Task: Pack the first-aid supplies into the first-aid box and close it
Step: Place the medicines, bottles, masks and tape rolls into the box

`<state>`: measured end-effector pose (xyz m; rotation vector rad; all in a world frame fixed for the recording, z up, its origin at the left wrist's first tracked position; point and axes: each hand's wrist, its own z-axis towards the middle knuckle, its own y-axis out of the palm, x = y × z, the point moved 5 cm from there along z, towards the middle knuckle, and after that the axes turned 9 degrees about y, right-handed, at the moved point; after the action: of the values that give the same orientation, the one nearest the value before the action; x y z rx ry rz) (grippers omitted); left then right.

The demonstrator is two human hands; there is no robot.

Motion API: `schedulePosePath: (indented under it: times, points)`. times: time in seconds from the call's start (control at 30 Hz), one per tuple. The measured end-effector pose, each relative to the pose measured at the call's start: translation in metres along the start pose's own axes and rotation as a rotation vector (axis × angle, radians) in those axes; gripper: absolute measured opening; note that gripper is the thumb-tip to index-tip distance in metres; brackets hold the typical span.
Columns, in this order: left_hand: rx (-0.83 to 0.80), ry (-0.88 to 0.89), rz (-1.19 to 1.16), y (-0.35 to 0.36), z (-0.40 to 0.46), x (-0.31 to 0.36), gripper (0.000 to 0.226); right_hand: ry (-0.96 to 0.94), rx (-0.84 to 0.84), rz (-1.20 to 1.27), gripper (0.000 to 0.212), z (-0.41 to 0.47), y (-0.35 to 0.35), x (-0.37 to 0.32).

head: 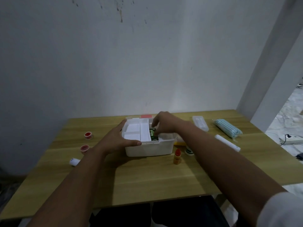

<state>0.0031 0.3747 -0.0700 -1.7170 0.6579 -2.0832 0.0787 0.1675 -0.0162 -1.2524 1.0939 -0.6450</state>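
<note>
Half-hidden green packet (153, 134) under right hand (165, 122)

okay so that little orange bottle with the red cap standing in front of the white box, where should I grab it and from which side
Pinch the orange bottle around its body just under the red cap, coming from above and the right. It stands upright with bare table around it, while the white box crowds its far-left side.
</note>
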Motion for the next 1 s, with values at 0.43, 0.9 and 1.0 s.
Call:
schedulePosePath:
  times: [0.43, 0.9, 1.0]
  points:
    - [-0.02, 0.011, -0.021, -0.002, -0.002, 0.002, 0.12, 0.665, 0.241, 0.015, 0.036, -0.019, -0.038, 0.187]
    - [-0.013, 0.013, 0.006, -0.001, 0.0, 0.004, 0.107, 0.673, 0.212, 0.273, 0.041, -0.013, -0.049, 0.177]
    - [-0.019, 0.013, 0.013, -0.002, -0.001, 0.003, 0.111, 0.495, 0.152, 0.389, 0.054, -0.008, -0.075, 0.139]
